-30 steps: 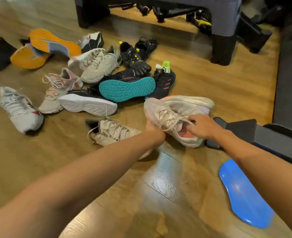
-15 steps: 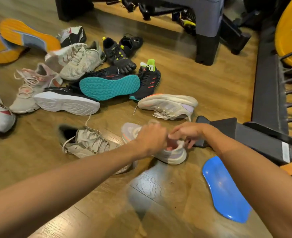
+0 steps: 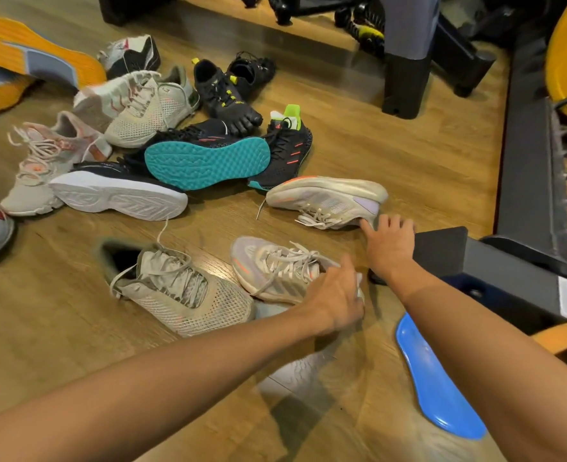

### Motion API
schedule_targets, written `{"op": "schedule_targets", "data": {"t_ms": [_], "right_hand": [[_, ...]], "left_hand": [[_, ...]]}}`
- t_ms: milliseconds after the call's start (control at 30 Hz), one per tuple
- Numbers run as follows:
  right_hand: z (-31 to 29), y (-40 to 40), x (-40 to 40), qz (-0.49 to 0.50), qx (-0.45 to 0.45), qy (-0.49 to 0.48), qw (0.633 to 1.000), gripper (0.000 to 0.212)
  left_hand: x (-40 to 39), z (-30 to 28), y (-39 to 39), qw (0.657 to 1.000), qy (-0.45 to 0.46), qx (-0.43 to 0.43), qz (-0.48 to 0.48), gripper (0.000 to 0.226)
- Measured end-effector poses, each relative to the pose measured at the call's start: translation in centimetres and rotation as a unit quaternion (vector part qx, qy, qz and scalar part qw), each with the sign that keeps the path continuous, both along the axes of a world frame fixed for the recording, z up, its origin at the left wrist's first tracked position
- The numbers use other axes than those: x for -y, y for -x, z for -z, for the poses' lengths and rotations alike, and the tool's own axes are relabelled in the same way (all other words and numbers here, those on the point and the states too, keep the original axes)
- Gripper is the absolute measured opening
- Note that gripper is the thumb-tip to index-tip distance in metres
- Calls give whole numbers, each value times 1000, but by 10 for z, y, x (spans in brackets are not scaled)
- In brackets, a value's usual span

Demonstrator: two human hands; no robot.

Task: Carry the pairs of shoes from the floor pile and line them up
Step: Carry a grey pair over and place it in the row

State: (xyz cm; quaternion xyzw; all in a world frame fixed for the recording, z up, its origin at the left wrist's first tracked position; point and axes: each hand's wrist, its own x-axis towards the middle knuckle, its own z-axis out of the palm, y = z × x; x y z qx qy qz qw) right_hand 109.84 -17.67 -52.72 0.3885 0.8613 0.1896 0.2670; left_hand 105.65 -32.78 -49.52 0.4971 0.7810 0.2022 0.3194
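A pile of shoes lies on the wooden floor. A beige sneaker with orange trim point(image 3: 275, 271) stands upright near me, and my left hand point(image 3: 337, 295) grips its heel. Its mate point(image 3: 328, 200) lies on its side a little farther off. My right hand point(image 3: 388, 241) reaches toward the mate with fingers spread, the fingertips touching its heel end. A beige mesh sneaker point(image 3: 182, 288) lies just left of the held shoe.
Further shoes lie behind: a teal-soled black shoe point(image 3: 209, 161), a white-soled black shoe point(image 3: 119, 191), black toe shoes point(image 3: 229, 91), pale sneakers point(image 3: 142, 108), orange-soled shoes point(image 3: 39, 58). A blue insole point(image 3: 435, 378) lies at right. A black rack base point(image 3: 522, 195) and grey bench leg point(image 3: 405, 61) stand nearby.
The beige sneaker was lifted off its mate and set down upright nearer to me. My right hand let go of it and moved out to the mate's heel.
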Motion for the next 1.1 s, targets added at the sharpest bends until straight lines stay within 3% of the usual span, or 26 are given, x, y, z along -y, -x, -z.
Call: {"op": "schedule_targets", "data": {"t_ms": [133,367,500,733,900,1100], "right_hand": [[0,11,1,-9,60,-48,997,47],[0,17,4,3,9,-9,1000,44],[-3,17,12,-6,-27,10,1000,33],[-20,10,6,-47,-140,68,987,18],[-28,4,12,-127,-174,71,974,13],[-41,1,25,-144,-221,145,954,14]], "left_hand": [[10,15,2,983,-98,-140,66,41],[13,30,27,929,-145,-314,132,36],[26,36,41,901,-168,-353,189,20],[41,41,73,858,-181,-385,289,33],[50,40,83,852,-156,-389,313,42],[42,24,91,840,-125,-418,324,32]]}}
